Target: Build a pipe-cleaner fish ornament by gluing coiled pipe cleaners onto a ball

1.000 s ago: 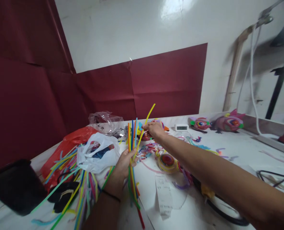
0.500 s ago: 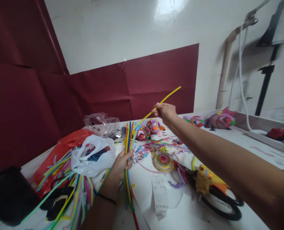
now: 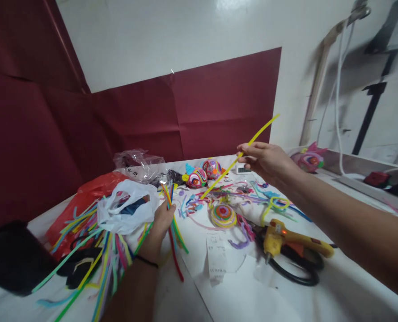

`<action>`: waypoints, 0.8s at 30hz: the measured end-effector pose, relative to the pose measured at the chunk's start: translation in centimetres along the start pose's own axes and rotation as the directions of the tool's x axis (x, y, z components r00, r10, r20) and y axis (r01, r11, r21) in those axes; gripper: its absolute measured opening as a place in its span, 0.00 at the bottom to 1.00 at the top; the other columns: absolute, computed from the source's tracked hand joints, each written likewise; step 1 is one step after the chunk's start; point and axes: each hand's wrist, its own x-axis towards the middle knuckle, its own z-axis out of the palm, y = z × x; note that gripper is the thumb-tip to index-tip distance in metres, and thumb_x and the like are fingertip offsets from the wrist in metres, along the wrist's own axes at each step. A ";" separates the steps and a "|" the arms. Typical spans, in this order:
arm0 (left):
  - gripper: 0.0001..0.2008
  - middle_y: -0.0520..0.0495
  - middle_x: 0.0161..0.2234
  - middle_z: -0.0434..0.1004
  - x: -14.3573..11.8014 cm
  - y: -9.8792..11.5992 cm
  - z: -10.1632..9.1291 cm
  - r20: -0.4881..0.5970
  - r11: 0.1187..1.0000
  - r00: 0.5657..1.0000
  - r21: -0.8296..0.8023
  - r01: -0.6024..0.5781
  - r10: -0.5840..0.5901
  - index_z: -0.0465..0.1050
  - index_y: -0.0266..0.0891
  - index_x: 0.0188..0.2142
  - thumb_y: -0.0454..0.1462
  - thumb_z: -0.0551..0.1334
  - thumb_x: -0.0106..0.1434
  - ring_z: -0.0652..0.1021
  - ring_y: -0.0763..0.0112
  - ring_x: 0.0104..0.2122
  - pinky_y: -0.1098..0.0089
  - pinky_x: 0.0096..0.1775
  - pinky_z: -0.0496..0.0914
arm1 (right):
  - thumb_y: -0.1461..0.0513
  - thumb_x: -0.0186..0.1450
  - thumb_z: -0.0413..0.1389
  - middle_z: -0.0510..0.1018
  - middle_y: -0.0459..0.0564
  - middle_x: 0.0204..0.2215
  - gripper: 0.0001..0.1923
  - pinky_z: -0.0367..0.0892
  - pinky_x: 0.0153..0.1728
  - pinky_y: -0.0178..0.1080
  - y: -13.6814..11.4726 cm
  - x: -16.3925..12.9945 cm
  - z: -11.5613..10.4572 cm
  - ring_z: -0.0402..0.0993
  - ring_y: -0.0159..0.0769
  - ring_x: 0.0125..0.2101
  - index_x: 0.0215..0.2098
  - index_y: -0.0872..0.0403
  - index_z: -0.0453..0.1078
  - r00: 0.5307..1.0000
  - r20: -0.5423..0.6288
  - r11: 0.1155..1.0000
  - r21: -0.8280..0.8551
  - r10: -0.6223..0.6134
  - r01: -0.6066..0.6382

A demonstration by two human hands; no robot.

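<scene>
Pinched between thumb and fingers of my right hand (image 3: pixel 261 157) is a single yellow pipe cleaner (image 3: pixel 221 177), slanting up to the right above the table. My left hand (image 3: pixel 163 218) is closed around a bunch of pipe cleaners (image 3: pixel 177 230) in orange, blue, green and red, their ends fanning out above and below the fist. Between and beyond the hands lies a round coiled disc (image 3: pixel 223 215) of many colours. Two colourful ball-shaped figures, one a striped fish-like ball (image 3: pixel 197 178), sit at the back. Scraps of cut pipe cleaner (image 3: pixel 192 206) lie around them.
At right, a yellow glue gun (image 3: pixel 286 239) with a lit orange light rests over black-handled scissors (image 3: pixel 301 273). On the left are a white plastic bag (image 3: pixel 125 219), a red bag (image 3: pixel 95 192), loose pipe cleaners and a black tray (image 3: pixel 9 257). A paper slip (image 3: pixel 215 259) lies in front.
My right hand has moved right with the yellow pipe cleaner, whose lower end is now clear of the bunch. My left hand has moved slightly left and tilted the bunch.
</scene>
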 end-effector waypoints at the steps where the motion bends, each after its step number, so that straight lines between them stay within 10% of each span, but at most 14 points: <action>1: 0.03 0.46 0.26 0.77 -0.1 0.3 -0.1 -0.016 0.997 0.999 0.073 -0.040 0.041 0.71 0.39 0.28 0.33 0.61 0.51 0.77 0.60 0.34 0.63 0.41 0.68 | 0.72 0.62 0.55 0.76 0.48 0.24 0.08 0.64 0.13 0.26 0.1 -0.7 -0.6 0.74 0.27 0.20 0.27 0.60 0.72 1.000 0.025 1.000 0.000 0.002 -0.002; 6: 0.04 0.41 0.30 0.79 -1.3 2.5 -0.7 -0.042 0.972 0.980 0.146 -0.184 0.192 0.71 0.40 0.24 0.34 0.59 0.53 0.76 0.56 0.42 0.61 0.48 0.65 | 0.68 0.58 0.60 0.77 0.49 0.24 0.01 0.65 0.14 0.26 -0.3 -3.9 -2.8 0.74 0.28 0.21 0.28 0.59 0.74 0.994 0.104 1.000 0.005 0.024 -0.025; 11: 0.15 0.45 0.27 0.78 -3.4 6.8 -0.5 -0.013 0.960 0.962 0.068 -0.271 0.272 0.74 0.37 0.36 0.43 0.53 0.62 0.78 0.64 0.29 0.66 0.34 0.71 | 0.61 0.49 0.69 0.79 0.49 0.24 0.11 0.67 0.17 0.27 -1.3 -5.8 -3.2 0.76 0.31 0.23 0.27 0.58 0.75 0.976 0.213 0.999 0.014 0.031 -0.035; 17: 0.17 0.48 0.31 0.77 -7.9 14.3 1.6 0.347 0.876 0.810 -0.282 -0.392 0.473 0.72 0.38 0.46 0.43 0.60 0.61 0.76 0.69 0.31 0.72 0.34 0.69 | 0.56 0.50 0.69 0.79 0.47 0.23 0.13 0.70 0.24 0.31 -0.8 -7.7 -1.6 0.75 0.30 0.23 0.26 0.57 0.76 0.924 0.383 0.999 0.015 0.023 -0.032; 24: 0.12 0.53 0.24 0.72 -8.5 17.1 1.8 0.302 0.715 0.709 0.111 -0.690 0.637 0.75 0.38 0.34 0.38 0.54 0.65 0.71 0.74 0.24 0.74 0.29 0.63 | 0.61 0.50 0.68 0.74 0.42 0.18 0.09 0.64 0.19 0.30 -2.3 -6.0 -3.5 0.68 0.26 0.19 0.28 0.58 0.77 0.959 0.258 0.993 0.029 -0.115 0.112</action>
